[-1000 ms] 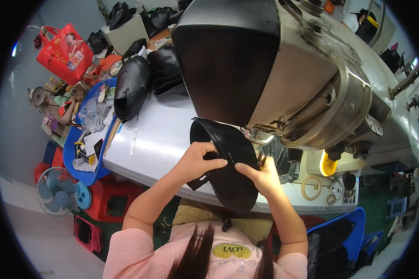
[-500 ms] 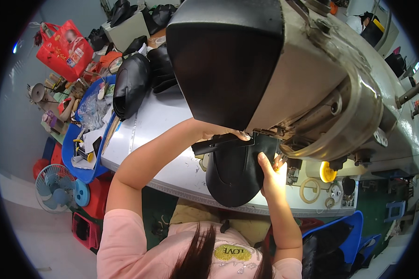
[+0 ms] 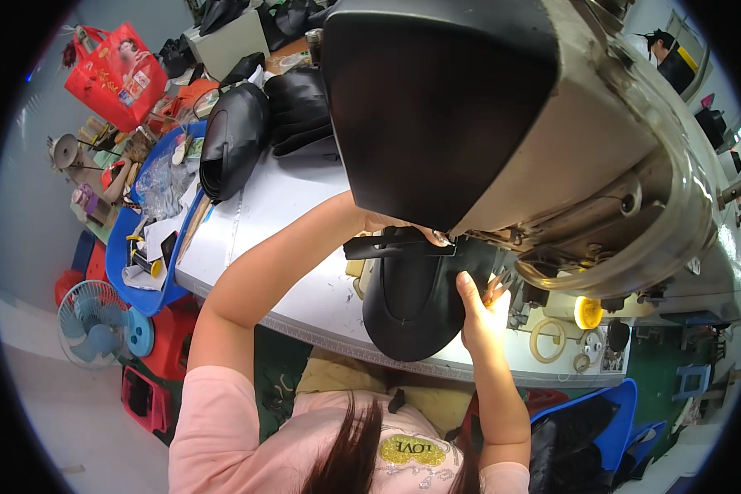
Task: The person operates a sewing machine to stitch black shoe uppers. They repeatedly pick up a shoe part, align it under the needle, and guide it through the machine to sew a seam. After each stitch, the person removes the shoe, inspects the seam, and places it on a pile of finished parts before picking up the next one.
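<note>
A black leather shoe upper [image 3: 416,305] lies on the white table beneath the head of a sewing machine [image 3: 445,107]. My left hand [image 3: 433,235] reaches round behind the machine head, its thumb pressed on the upper's black strap-like edge [image 3: 370,246] close to the needle area. Most of that hand is hidden by the machine. On the upper's right side, my right hand [image 3: 479,309] grips the edge, thumb on top. Its other fingers are bent beside the upper; glare blurs whether they hold something small as well.
Several rolled black leather pieces [image 3: 235,148] lie at the table's back left. A cluttered blue tray [image 3: 132,284] stands left, above a fan [image 3: 95,325]. Right of my hand are a tape ring [image 3: 547,341] and a lit yellow lamp [image 3: 588,313]. A blue bin [image 3: 622,420] holds black pieces.
My viewpoint has shifted slightly, so the machine head appears larger and farther right. Both hands keep nearly the same hold, and the shoe upper has barely moved.
</note>
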A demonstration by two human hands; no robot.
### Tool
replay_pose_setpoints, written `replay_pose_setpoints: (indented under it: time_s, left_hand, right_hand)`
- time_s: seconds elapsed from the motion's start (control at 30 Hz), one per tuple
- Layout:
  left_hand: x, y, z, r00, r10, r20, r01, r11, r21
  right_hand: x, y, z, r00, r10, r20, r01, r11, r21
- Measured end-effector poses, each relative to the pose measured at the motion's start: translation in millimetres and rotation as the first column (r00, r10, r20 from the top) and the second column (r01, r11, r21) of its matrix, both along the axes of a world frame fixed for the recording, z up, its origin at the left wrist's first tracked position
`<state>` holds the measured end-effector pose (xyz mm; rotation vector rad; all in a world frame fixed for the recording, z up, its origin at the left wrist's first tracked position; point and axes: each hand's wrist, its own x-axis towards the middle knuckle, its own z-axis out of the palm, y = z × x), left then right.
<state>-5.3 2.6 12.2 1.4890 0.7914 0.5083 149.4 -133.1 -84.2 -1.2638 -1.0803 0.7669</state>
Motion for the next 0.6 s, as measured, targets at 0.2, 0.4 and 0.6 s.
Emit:
replay_pose_setpoints:
  time_s: [0.2, 0.4, 0.6]
  left_hand:
    - [1, 1, 5, 1.0, -0.008, -0.008, 0.008, 1.0, 0.014]
    - [4, 6, 7, 0.999, -0.036, -0.02, 0.036, 0.999, 0.016]
    - [1, 4, 7, 1.0, -0.02, -0.021, 0.02, 1.0, 0.012]
  right_hand:
    - [3, 9, 11, 0.993, 0.024, 0.114, -0.022, 1.0, -0.013]
    - [23, -7, 32, 0.985, 0.173, -0.016, -0.172, 0.96, -0.22]
    - [124, -78, 59, 0.496, -0.403, 0.769, 0.142, 0.912, 0.386]
